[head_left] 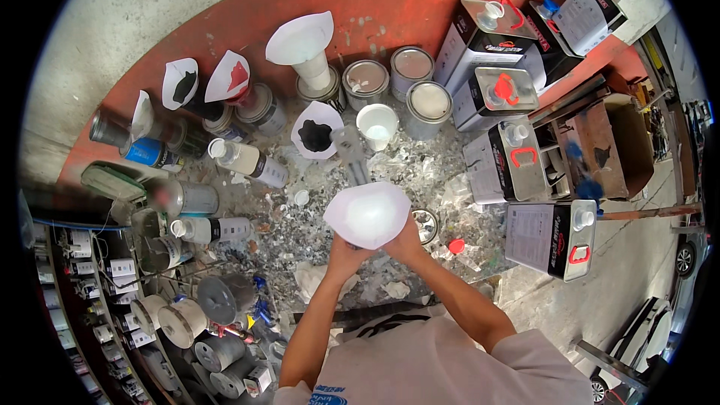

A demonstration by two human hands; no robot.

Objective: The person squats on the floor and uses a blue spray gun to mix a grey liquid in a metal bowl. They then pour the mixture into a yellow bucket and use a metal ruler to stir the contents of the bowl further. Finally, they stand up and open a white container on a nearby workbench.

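Observation:
Both my hands hold a white paper cone [367, 215] with a wide, angular rim, its inside bright white. My left hand [350, 253] closes round its lower left side, and my right hand [406, 244] round its lower right; the paper hides most of the fingers. Just beyond the cone is a grey, flat, paint-smeared stick [350, 154]. An open white cup [377, 126] with white in it stands farther back, beside another paper cone [315, 129] that is black inside. An open round tin [425, 226] sits by my right hand.
Paint cans [366, 79] and paper cones [300, 41] line the back against a red panel. Metal jugs [510, 157] stand along the right side. On the left are bottles [247, 163] and tins. A red cap [457, 246] lies on the paint-crusted bench [277, 225].

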